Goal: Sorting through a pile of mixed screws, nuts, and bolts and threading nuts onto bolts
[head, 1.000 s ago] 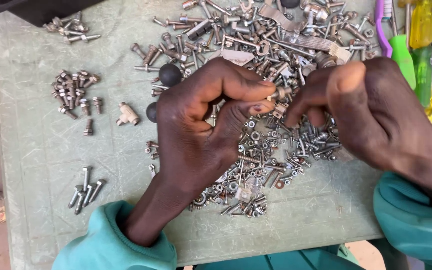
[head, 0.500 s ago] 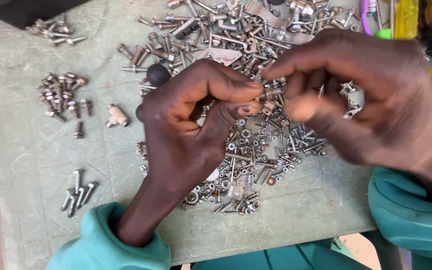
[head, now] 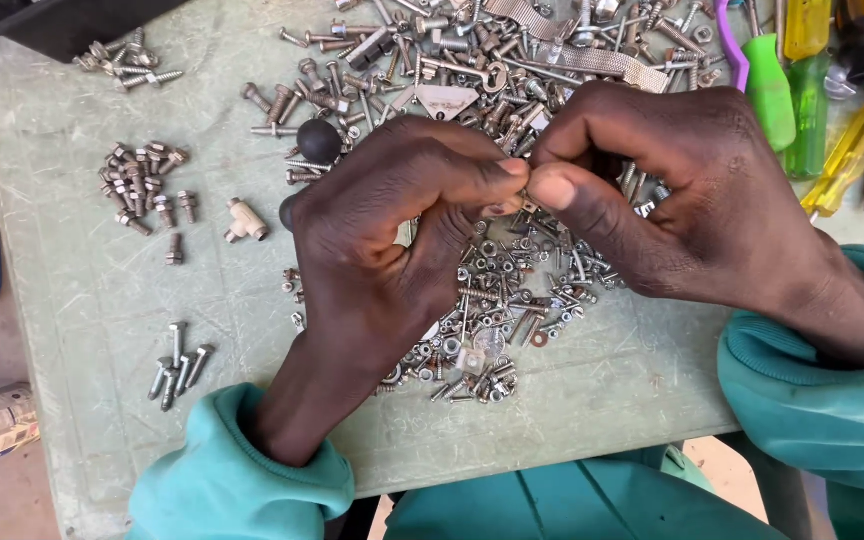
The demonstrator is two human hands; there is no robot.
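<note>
Both of my hands meet above a big heap of loose screws, nuts and washers (head: 512, 290) on a pale green board (head: 82, 290). My left hand (head: 392, 240) pinches thumb and fingers together on a small metal piece that is mostly hidden. My right hand (head: 672, 190) closes on the same spot from the right, fingertips touching the left ones. What exactly sits between the fingers I cannot make out. A black round knob (head: 319, 140) lies just left of my left hand.
Sorted small piles of bolts lie at the left (head: 142, 185), top left (head: 122, 62) and lower left (head: 177, 365). A white elbow fitting (head: 245, 222) lies alone. Green and yellow screwdriver handles (head: 802, 90) sit at the right edge. A dark tray (head: 42, 25) stands top left.
My right hand has moved left and closed in against my left fingertips. The view has shifted slightly; the piles stay where they were.
</note>
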